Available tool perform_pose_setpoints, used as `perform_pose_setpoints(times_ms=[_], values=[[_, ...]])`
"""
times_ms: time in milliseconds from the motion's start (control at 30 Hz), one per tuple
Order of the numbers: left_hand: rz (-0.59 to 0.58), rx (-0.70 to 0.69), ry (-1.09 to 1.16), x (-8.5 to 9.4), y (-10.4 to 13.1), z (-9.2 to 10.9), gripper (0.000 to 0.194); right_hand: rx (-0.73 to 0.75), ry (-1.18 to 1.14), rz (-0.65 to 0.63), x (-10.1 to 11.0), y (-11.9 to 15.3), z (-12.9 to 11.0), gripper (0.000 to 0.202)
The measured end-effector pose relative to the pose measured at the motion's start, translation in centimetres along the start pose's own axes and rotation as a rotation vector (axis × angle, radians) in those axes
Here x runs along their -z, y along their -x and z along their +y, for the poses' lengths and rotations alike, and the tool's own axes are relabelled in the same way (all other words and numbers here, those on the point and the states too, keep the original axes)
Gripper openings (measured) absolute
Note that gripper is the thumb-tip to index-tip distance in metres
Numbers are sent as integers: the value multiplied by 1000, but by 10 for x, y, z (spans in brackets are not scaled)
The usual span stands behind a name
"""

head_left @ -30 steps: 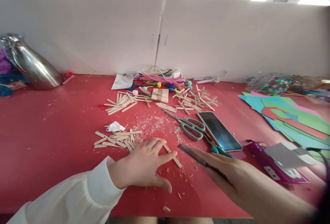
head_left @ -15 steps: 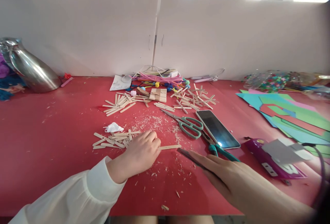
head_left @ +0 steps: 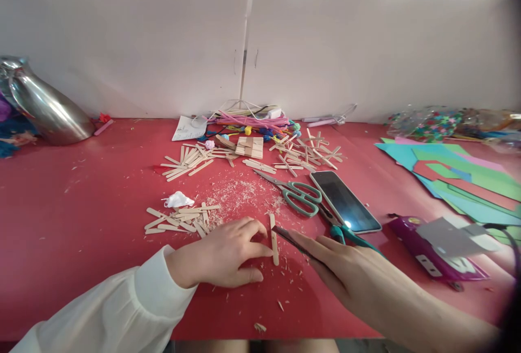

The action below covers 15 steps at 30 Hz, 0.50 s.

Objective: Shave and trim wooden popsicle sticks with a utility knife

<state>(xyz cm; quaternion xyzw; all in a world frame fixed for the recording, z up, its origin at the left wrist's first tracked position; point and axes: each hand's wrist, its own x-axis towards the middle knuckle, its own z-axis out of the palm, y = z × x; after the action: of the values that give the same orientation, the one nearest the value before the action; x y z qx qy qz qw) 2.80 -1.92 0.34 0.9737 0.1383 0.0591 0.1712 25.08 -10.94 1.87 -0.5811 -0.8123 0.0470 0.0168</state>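
Observation:
A single wooden craft stick (head_left: 274, 240) stands out on the red table, its long side running away from me. My left hand (head_left: 232, 250) is open beside it, thumb and fingers spread, one fingertip at or near the stick's left edge. In my right hand (head_left: 334, 258) is a narrow, flat, dark metal blade (head_left: 291, 238), whose tip lies over or against the stick. What kind of tool it is I cannot tell, since the fingers cover its rear part. Wood shavings (head_left: 240, 196) are scattered around both hands. A pile of craft sticks (head_left: 183, 218) lies beyond my left wrist.
Green-handled scissors (head_left: 301, 197), teal-handled pliers (head_left: 340, 231) and a phone (head_left: 345, 201) lie close beyond my right hand. Glued stick crosses (head_left: 311, 149) and pipe cleaners (head_left: 252, 121) are farther back. A purple device (head_left: 435, 250) and coloured paper (head_left: 456, 174) are right; a metal jug (head_left: 52, 106) stands left.
The craft stick has turned from lying crosswise to pointing away from me. My left hand has let go of it and spread its fingers. The blade's tip has shifted slightly left and away from me.

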Motion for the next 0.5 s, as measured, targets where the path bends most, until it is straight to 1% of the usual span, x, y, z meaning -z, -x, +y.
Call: perform_pose_setpoints(times_ms=[133, 233, 333, 500], values=[[-41, 25, 17, 2, 1, 2, 49, -15, -4, 35, 3, 0, 2, 55], [-67, 24, 19, 2, 2, 2, 56, -33, -6, 53, 4, 1, 3, 55], [-99, 24, 18, 0, 2, 0, 61, -6, -25, 33, 3, 0, -1, 53], [-166, 52, 45, -3, 4, -5, 77, 32, -48, 16, 1, -1, -7, 52]])
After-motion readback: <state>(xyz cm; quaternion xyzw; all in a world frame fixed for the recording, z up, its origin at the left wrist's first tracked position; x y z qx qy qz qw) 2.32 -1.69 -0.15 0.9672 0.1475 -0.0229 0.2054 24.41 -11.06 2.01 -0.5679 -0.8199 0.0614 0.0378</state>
